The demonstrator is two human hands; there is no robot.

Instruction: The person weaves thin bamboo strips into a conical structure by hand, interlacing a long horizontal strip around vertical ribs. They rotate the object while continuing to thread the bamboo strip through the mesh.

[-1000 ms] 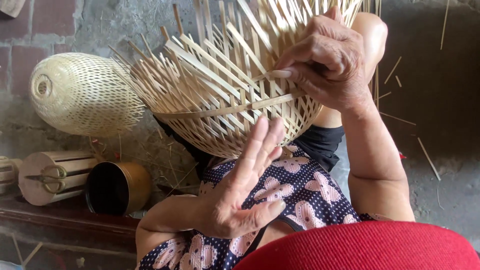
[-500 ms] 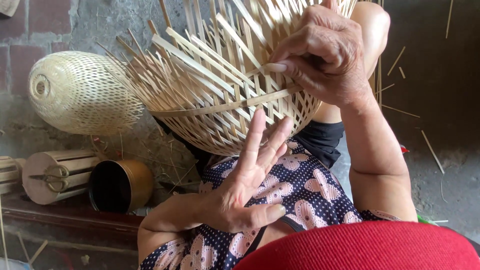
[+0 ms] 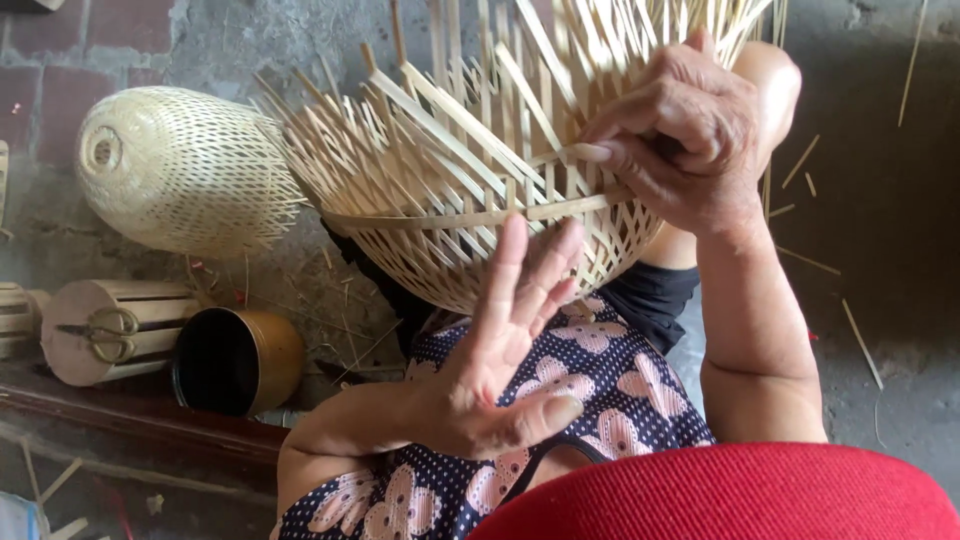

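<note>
the half-woven basket (image 3: 470,200) sat in the person's lap, against the dotted floral dress (image 3: 590,390), its rounded bottom toward the body and its loose bamboo strips (image 3: 450,90) fanning up and outward. nothing showed inside it. the weave was open lattice, pale flat splints crossed on the diagonal, with one horizontal band (image 3: 480,215) running round the rim line.

the right hand (image 3: 690,140) gripped the basket's upper edge, thumb and fingers pinching a strip at the band. the left hand (image 3: 500,360) was spread wide, fingers apart, fingertips touching the basket's underside and the palm held off it.

on the floor to the left lay a finished basket (image 3: 180,170), egg-shaped, tightly woven, with a small round opening at its end. below it a wooden drum (image 3: 105,330) lay on its side with scissors (image 3: 100,330) resting against its flat face. just beside that stood a brass-coloured tin (image 3: 240,360), tipped over, its dark inside looking empty. stray bamboo slivers (image 3: 860,340) were scattered over the grey floor (image 3: 880,220). a red cap brim (image 3: 730,495) blocked the bottom right of the view.
</note>
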